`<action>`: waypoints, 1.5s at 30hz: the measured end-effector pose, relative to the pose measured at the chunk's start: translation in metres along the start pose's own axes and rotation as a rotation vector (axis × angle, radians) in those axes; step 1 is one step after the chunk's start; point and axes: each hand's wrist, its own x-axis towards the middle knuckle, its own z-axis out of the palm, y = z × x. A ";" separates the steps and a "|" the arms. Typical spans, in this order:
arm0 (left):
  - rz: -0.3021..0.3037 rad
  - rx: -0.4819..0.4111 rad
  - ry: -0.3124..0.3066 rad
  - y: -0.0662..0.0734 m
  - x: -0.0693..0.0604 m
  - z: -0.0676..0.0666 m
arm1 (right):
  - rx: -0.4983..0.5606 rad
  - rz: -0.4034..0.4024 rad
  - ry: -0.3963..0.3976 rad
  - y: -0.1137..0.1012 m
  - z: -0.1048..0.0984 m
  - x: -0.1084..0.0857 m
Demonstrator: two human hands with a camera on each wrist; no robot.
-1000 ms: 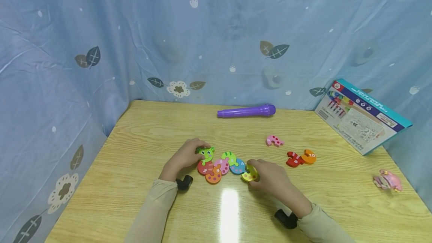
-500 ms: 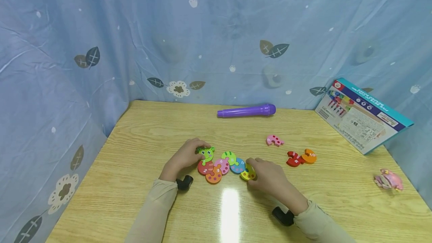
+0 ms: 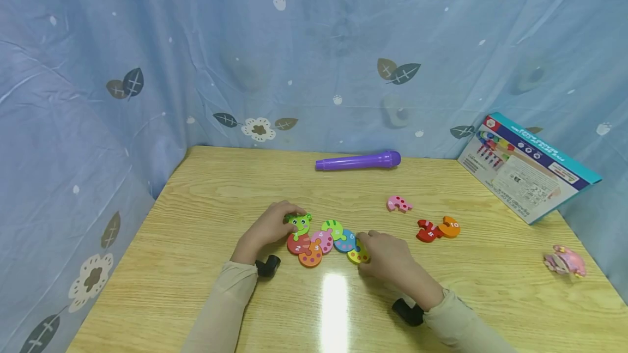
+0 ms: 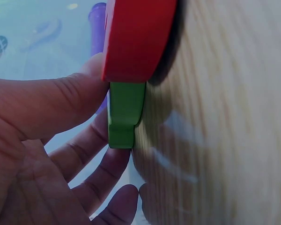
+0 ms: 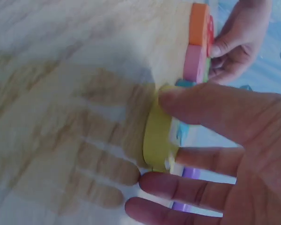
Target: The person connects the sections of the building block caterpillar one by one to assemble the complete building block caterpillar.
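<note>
In the head view, my left hand (image 3: pixel 267 227) holds the green caterpillar-head puzzle piece (image 3: pixel 301 224) flat on the table, thumb on its face and fingers around its far edge. Joined below it is the red piece 2 (image 3: pixel 296 244), followed by the orange piece 3 (image 3: pixel 311 257), pink piece 4 (image 3: pixel 325 242), light green piece 5 (image 3: pixel 333 227) and blue piece 6 (image 3: pixel 345 241). My right hand (image 3: pixel 390 256) grips a yellow spotted puzzle piece (image 3: pixel 357 256) against the blue one. The right wrist view shows the thumb on the yellow piece's near side; my hand partly hides it from above.
Right of the chain lie a loose pink piece (image 3: pixel 399 204), a red piece 8 (image 3: pixel 428 231) and an orange piece 10 (image 3: pixel 450 227). A purple toy microphone (image 3: pixel 358 161) lies at the back. A printed box (image 3: pixel 525 173) leans at right, near a pink toy figure (image 3: pixel 566 261).
My right hand has shifted slightly left with the yellow piece, bringing it closer in against the blue piece. The left hand and the rest of the chain look unmoved.
</note>
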 end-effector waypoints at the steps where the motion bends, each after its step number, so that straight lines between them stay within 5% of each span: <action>1: -0.002 0.000 0.001 0.000 0.000 0.000 | 0.015 0.006 -0.002 0.002 -0.002 -0.001; 12: -0.010 -0.014 0.001 -0.001 -0.001 -0.001 | -0.035 0.051 0.202 0.078 -0.024 -0.016; 21: -0.008 -0.016 -0.005 0.000 -0.003 0.000 | -0.029 0.115 0.124 0.112 -0.018 -0.024; 33: 0.005 -0.013 0.000 -0.002 -0.002 0.003 | -0.099 0.105 0.182 0.109 -0.014 -0.022; 40: 0.009 -0.013 0.006 -0.003 -0.001 0.003 | 0.052 -0.012 0.166 0.081 -0.026 -0.006; 45: 0.011 -0.018 0.005 0.000 -0.001 0.001 | 0.029 -0.082 0.124 0.057 -0.031 0.005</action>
